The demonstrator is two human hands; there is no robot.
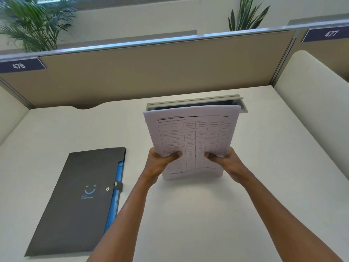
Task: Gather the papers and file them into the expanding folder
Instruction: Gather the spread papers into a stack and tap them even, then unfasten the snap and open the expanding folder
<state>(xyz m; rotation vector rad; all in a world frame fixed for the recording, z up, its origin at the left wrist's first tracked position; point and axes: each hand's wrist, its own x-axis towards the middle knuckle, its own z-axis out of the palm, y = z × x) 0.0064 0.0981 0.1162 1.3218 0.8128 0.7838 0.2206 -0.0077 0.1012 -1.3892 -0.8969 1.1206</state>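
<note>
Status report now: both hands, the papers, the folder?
Left hand and right hand grip paper stack, upright on desk. Expanding folder flat at left, strap snapped shut. Nothing in the way.

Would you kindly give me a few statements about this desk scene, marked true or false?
1. Both hands hold the papers. True.
2. The folder lies to the right of the papers. False: it lies to their left.
3. The folder stands open on the desk. False: it lies flat, its flap shut by a snap strap.
4. The papers stand upright, bottom edge on the desk. True.
5. The left hand rests on the folder. False: it grips the papers' left edge, as the right hand grips the right.
</note>
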